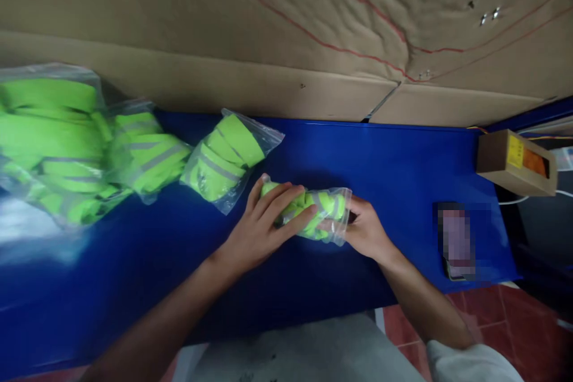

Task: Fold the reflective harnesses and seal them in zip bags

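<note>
Between my two hands is a clear zip bag with rolled neon-yellow fabric bearing grey reflective stripes. My left hand wraps over the bag's left part, fingers curled on top of it. At the bag's right end, by its opening edge, my right hand grips it, with some fingers hidden inside or behind the plastic; I cannot tell which. Another bagged neon-yellow strip roll lies just beyond my left hand, apart from it.
More bagged neon rolls and a larger heap of them lie to the left on the blue tabletop. A blurred-out phone-like object and a cardboard box are at right. A brown paper-covered wall bounds the back.
</note>
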A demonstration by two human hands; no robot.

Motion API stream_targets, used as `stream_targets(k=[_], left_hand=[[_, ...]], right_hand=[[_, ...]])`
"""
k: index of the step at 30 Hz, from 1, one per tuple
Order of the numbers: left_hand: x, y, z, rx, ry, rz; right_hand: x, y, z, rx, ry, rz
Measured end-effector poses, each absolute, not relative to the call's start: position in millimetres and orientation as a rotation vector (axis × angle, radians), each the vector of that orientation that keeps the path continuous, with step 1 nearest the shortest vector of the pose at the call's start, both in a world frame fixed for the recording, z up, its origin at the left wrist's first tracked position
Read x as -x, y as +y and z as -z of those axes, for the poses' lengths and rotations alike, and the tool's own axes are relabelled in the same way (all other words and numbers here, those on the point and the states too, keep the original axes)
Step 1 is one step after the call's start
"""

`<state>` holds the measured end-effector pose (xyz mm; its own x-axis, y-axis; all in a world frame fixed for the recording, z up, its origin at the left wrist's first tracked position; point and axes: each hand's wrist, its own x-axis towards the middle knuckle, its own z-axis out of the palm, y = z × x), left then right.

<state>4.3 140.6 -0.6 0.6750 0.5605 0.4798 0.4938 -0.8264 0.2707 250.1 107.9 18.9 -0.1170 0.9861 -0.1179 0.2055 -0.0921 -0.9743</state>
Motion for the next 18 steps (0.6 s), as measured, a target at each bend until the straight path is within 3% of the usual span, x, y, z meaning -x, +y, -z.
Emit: stream_targets(k=[9, 15, 18], left_hand=[[35.5, 169.2, -15.2, -2.711, 1.079, -1.261], [69.8, 178.7, -27.0, -2.619, 1.481, -1.199], [88.3, 175.8, -42.4, -2.244, 1.741, -1.199]], right_hand=[[-311.5, 116.4, -41.8, 1.453, -0.865, -1.220], [-336.2, 123.0, -48.7, 1.358, -0.796, -1.172], [-338.4, 122.6, -57.4, 1.275, -0.719, -1.250]])
